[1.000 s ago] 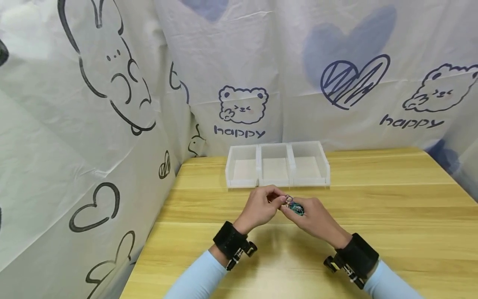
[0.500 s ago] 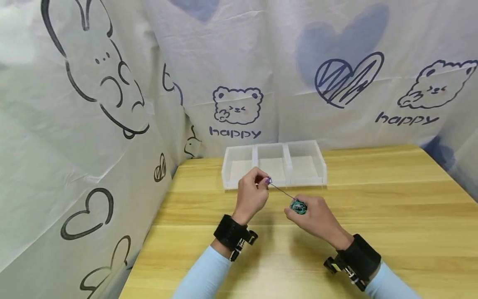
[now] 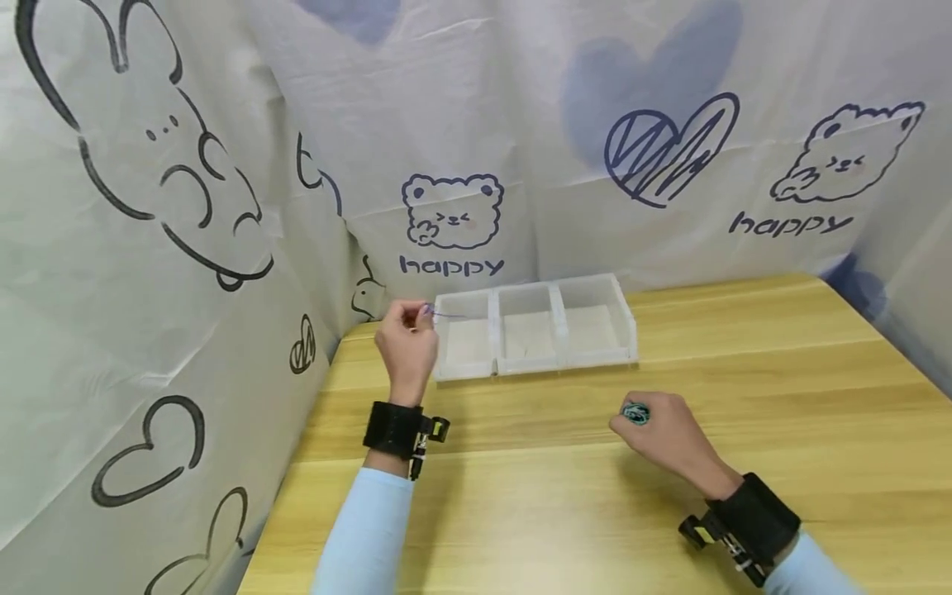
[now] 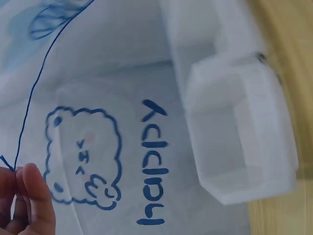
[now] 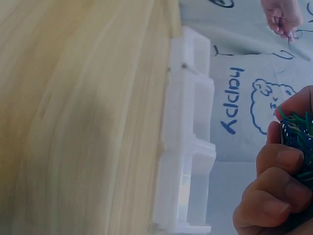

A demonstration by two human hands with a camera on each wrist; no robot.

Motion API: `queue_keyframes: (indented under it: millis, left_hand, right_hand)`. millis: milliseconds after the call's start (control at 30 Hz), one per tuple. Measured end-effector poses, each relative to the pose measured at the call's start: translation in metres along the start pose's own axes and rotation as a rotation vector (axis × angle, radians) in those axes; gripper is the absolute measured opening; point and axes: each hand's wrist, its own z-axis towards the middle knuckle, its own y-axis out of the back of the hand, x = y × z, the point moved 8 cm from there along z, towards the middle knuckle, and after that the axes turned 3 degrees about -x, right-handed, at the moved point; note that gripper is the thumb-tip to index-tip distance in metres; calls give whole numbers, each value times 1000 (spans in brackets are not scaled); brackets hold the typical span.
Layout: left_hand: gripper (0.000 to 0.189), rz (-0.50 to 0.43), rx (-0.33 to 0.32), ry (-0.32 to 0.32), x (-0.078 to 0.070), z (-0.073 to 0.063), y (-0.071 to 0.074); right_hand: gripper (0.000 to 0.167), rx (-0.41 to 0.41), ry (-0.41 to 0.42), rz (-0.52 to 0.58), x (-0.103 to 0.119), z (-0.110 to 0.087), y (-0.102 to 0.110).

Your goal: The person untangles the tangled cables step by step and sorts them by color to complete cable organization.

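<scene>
Strand [image 4: 33,88] lengthwise rightward, clamped in left grip [image 3: 408,347]; green bundle [image 3: 635,413] clamped in right grip [image 3: 671,433]

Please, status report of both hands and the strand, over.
Left hand: pinches thin strand. Right hand: grips green bundle. No obstruction visible.

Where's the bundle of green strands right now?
In the head view, the bundle is right of centre, gripped in the right hand over the table, below the right end of the white tray in the picture.
</scene>
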Motion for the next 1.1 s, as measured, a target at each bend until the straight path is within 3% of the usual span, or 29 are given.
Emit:
queue_keyframes:
  millis: [100, 233, 333, 433, 533, 633, 733, 867, 933, 1100]
  left_hand:
    - [8, 65, 66, -75, 5, -1, -17]
    - [9, 130, 64, -144, 11, -11, -40]
    - [7, 212, 149, -178, 22, -26, -64]
    - [7, 396, 295, -273, 37, -49, -91]
    - [15, 688, 402, -442, 51, -75, -111]
    - [35, 950, 452, -595, 61, -91, -121]
    - [45, 1069, 525, -685, 62, -99, -126]
    - [20, 1031, 645, -737, 47, -99, -131]
    - [5, 961, 697, -715, 36, -98, -134]
    - [21, 662, 758, -694, -4, -103, -137]
  right_hand:
    - [24, 10, -23, 8, -7, -5, 2]
    - [20, 45, -56, 27, -10, -14, -4]
    - [18, 62, -86, 41, -12, -20, -11]
    - [19, 99, -104, 52, -12, -24, -19]
    - [23, 158, -106, 58, -7, -26, -30]
    - [26, 196, -90, 56, -2, -27, -36]
    - [26, 202, -76, 52, 1, -25, -36]
    - [23, 161, -28, 42, 3, -17, -25]
    - [20, 129, 6, 44, 5, -13, -18]
    - [15, 50, 58, 63, 8, -6, -2]
